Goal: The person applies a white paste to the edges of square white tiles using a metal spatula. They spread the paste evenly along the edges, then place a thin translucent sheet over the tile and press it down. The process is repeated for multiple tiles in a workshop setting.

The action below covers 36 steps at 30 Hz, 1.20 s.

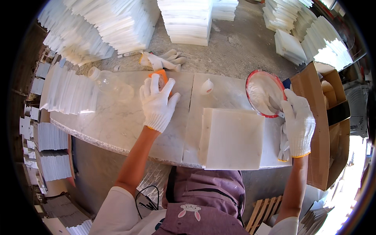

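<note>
My left hand [158, 103], in a white knit glove, lies over an orange flat object [170, 88] on the marble tabletop [117, 133]. Its fingers are stretched and spread across that object, whose kind I cannot make out. At the right, my gloved right hand [300, 127] is closed around the handle end of a putty knife [275, 103]. The blade dips into a red-rimmed bowl [247, 92] of white paste. White square tiles [235, 137] lie stacked in front of me, left of my right hand. A small white squeeze bottle [206, 87] rests behind them.
A clear plastic jug [111, 82] lies beside upright tiles [70, 92] at the left. Spare gloves [162, 60] and a marker [130, 53] lie beyond the tabletop. A cardboard box [319, 129] stands close on the right. Tall slab stacks [186, 23] rise at the back.
</note>
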Available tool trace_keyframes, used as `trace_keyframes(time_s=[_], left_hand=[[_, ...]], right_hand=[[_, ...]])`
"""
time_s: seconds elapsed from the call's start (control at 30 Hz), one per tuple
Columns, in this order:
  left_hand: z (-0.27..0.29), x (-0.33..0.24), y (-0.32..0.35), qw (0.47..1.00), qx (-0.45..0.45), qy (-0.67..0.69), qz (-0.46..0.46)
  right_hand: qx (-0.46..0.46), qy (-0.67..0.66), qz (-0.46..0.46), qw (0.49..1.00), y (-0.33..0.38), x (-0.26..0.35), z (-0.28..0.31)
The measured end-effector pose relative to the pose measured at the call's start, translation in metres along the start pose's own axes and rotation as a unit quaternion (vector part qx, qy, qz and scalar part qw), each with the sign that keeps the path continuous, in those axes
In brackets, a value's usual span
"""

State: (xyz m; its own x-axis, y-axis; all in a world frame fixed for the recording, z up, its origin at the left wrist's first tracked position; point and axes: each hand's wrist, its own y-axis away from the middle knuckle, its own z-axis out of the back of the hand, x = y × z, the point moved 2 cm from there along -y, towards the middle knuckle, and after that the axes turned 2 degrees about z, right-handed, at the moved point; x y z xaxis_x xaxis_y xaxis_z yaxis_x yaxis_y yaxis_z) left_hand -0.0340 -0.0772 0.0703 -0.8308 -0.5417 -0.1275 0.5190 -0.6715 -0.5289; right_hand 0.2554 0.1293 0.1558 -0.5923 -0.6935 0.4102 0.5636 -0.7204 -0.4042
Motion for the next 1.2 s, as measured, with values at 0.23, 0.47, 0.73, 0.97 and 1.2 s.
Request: trace_keyframes(time_s=[0.23,0.47,0.73,0.97,1.2], left_hand=[[0.009,0.019,-0.006,0.991,0.120,0.061,0.007],[-0.012,0.053,-0.046,0.973,0.047,0.151,0.170],[-0.032,0.068,-0.080,0.916,0.076,0.290,0.268],[0.052,0.031,-0.079,0.764,0.021,0.567,0.309],[0.093,0.016,-0.036,0.658,0.080,0.677,0.321]], right_hand=[[0.047,-0.161,0.038,0.985,-0.014,0.040,-0.010],[0.155,-0.230,0.115,0.954,-0.020,0.087,-0.043],[0.109,-0.242,0.202,0.943,-0.026,0.114,-0.075],[0.042,-0.212,0.251,0.944,-0.053,0.157,-0.091],[0.008,-0.298,0.353,0.887,-0.049,0.185,-0.106]])
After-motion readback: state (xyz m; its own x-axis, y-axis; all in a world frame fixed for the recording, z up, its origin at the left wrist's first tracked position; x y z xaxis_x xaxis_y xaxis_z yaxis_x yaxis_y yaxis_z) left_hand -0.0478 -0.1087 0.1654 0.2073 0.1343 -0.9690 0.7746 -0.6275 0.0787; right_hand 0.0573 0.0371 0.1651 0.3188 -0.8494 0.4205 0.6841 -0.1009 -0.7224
